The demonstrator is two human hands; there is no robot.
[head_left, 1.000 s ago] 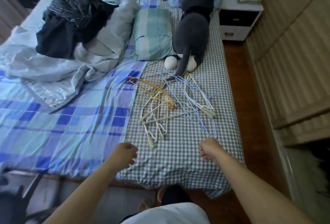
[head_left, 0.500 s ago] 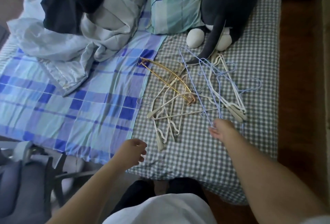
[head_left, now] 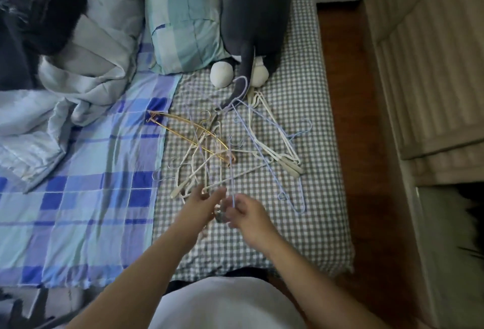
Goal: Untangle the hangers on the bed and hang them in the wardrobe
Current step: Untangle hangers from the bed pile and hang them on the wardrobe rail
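Hangers (head_left: 230, 150) lie tangled on the bed (head_left: 301, 224), none separated, none in the wardrobe (head_left: 424, 72) at 3 o'clock. Right hand (head_left: 248, 214) pinches a blue hanger (head_left: 231, 184) at the pile's 6 o'clock edge; left hand (head_left: 203, 201), fingers extended, touches a white one. Task barely begun.

Plush cat (head_left: 255, 14) crowds hangers' (head_left: 230, 150) far side

Both hands have closed in on the hanger pile (head_left: 230, 150); the right hand (head_left: 245, 212) now pinches a lifted blue hanger (head_left: 231, 171), the left hand (head_left: 201, 201) beside it.
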